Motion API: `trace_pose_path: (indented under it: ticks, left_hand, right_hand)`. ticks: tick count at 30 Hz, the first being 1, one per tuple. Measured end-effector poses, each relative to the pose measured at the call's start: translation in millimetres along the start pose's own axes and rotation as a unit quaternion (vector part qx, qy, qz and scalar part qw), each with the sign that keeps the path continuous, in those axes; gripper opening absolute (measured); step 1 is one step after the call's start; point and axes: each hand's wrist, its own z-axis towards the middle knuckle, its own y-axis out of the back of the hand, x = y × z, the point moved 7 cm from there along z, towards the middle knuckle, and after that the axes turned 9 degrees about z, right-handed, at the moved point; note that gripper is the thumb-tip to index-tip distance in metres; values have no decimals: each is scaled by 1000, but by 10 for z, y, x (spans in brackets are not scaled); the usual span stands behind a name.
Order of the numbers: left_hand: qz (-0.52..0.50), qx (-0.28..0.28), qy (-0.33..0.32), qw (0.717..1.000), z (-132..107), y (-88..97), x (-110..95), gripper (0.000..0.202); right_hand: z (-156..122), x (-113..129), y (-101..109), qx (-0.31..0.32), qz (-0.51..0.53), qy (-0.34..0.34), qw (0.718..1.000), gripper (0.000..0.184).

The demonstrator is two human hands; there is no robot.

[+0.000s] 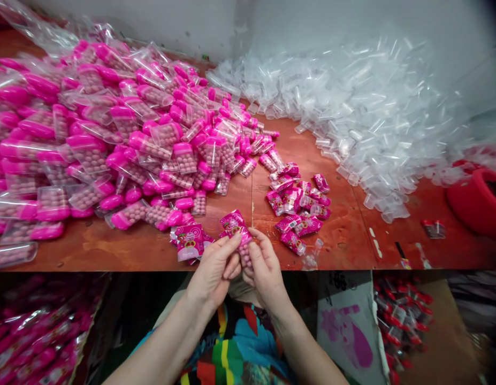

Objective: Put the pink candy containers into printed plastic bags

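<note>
Between both hands, at the table's front edge, is a small clear candy container filled with pink balls, with a printed pink wrapper over its upper part. My left hand pinches the wrapper between thumb and fingers. On the other side my right hand grips the container, its fingers closed round the lower part. Flat pink printed wrappers lie in a stack just left of my left hand. Right of my hands sits a small pile of wrapped candy containers.
A big heap of pink-capped, candy-filled containers covers the table's left. Clear plastic pieces are heaped at the back right. A red bowl stands at the right edge. Boxes below hold pink packs and red-capped containers.
</note>
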Motion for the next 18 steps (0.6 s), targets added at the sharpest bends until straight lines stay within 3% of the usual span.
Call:
trace_pose_path:
  ticks: [2,5,11,18]
  left_hand:
    - [-17,11,8,1000,-3,-1,6,26]
    - [-29,4,24,999,2,5,6,27]
    - [9,-55,-12,998,-4,43,-31,34]
    - [29,0,42,999,10,-19,123,33]
  right_hand:
    - [12,27,2,11,14,-8,1000,33]
    - [12,118,12,16,-43,45,998,32]
    - [-27,87,9,-13,-123,92,988,35]
    - [3,51,86,-21,-113,90,989,35]
